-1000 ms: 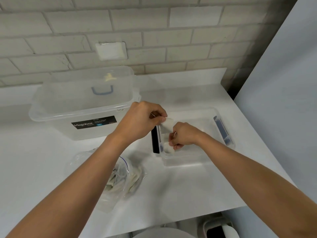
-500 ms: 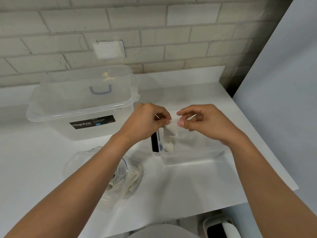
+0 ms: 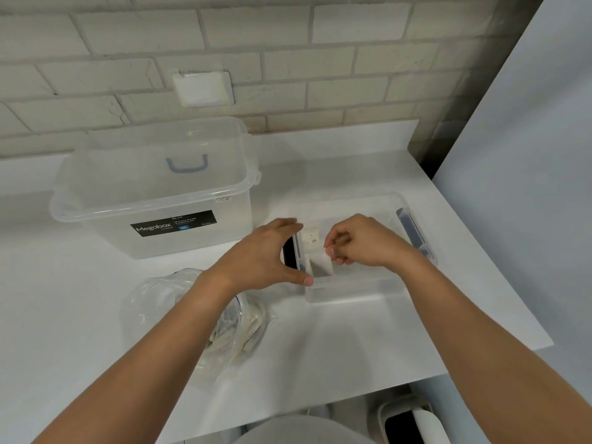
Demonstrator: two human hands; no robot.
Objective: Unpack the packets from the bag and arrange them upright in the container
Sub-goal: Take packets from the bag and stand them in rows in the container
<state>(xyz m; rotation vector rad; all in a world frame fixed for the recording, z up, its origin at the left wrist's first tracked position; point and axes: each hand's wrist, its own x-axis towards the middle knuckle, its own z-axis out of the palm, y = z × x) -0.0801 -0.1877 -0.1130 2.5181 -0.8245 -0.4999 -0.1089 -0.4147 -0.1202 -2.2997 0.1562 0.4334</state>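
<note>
white counter (image 3: pixel 336 347) set against a pale brick wall (image 3: pixel 288 59). the clear container (image 3: pixel 352 291) lies directly under both hands, its blue latch visible beyond the right hand's wrist.

right hand (image 3: pixel 362 241): fingers curled, thumb and fingertips pinching the top edge of a white packet (image 3: pixel 321 266). that packet hangs just below the fingertips, inside the container's left end, tilted, not fully upright. a second packet (image 3: pixel 310 237) stands just beyond it, between the two hands, near the container's left end wall.

left hand (image 3: pixel 266 254): holding nothing, fingers extended and spread in a wide span across the container's left end. the thumb tip sits at the near left corner of the rim; firm contact cannot be confirmed.

the clear plastic bag (image 3: pixel 153 299), with more packets visible inside, lies on the counter under the left forearm, behind the wrist. a large clear storage box (image 3: pixel 153 193) with a black label stands beyond the left hand, toward the wall.
</note>
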